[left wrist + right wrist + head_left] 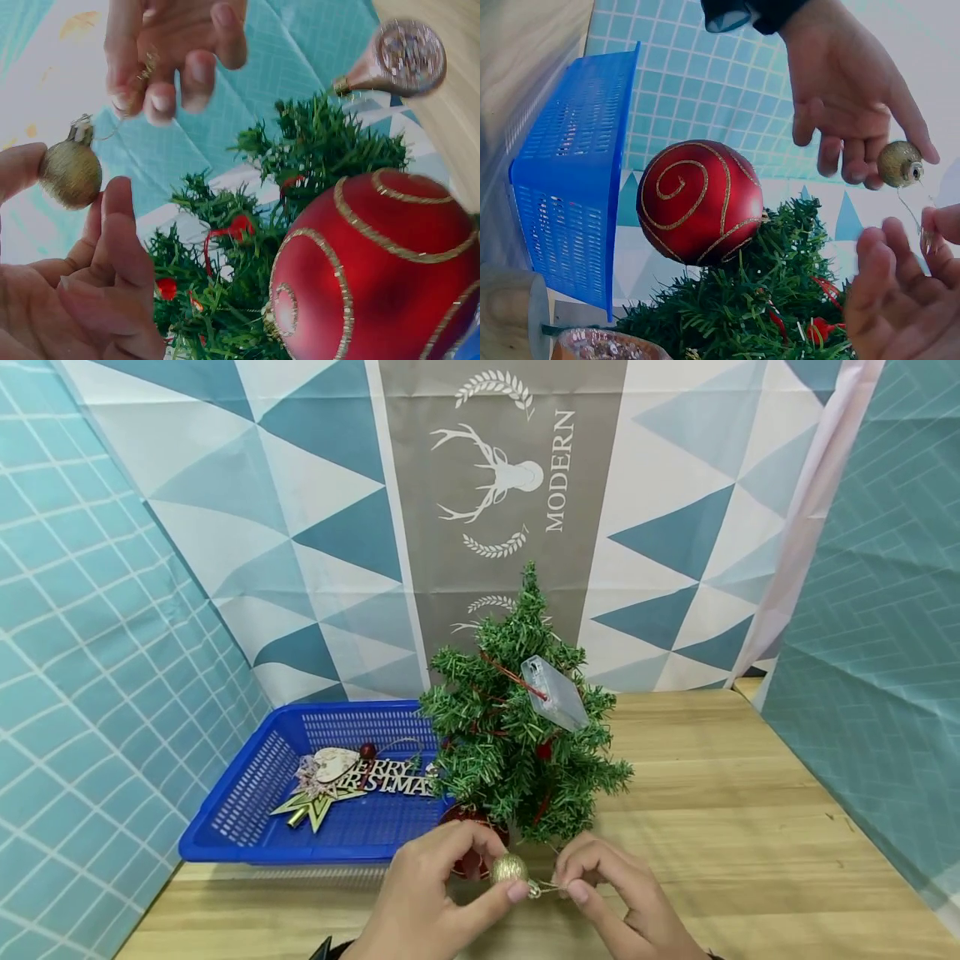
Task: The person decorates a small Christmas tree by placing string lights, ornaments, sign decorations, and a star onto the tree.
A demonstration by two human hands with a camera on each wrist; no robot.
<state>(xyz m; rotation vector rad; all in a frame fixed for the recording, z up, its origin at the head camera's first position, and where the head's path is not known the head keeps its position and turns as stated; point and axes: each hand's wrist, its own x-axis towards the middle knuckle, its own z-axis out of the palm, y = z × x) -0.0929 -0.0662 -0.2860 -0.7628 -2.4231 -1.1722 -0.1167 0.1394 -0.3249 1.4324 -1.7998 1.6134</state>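
Just in front of a small green artificial Christmas tree (517, 768), both hands work on a small gold bauble (510, 867). My left hand (435, 893) pinches the ball between thumb and fingers. A thin gold string (551, 887) runs from the bauble's cap to my right hand (630, 897), whose thumb and fingertips pinch its end. In the left wrist view the string looks taut-free and slightly curved. A large red bauble with gold glitter swirls (375, 262) hangs low on the tree, partly hidden behind the left hand in the head view.
Left of the tree stands a blue plastic basket (300, 857) with a gold star (318, 812), a wooden heart (335, 765) and a "Merry Christmas" sign (397, 782). A clear plastic block (558, 695) hangs on the tree by red cord. A pinkish glittery ornament (409, 58) shows too.
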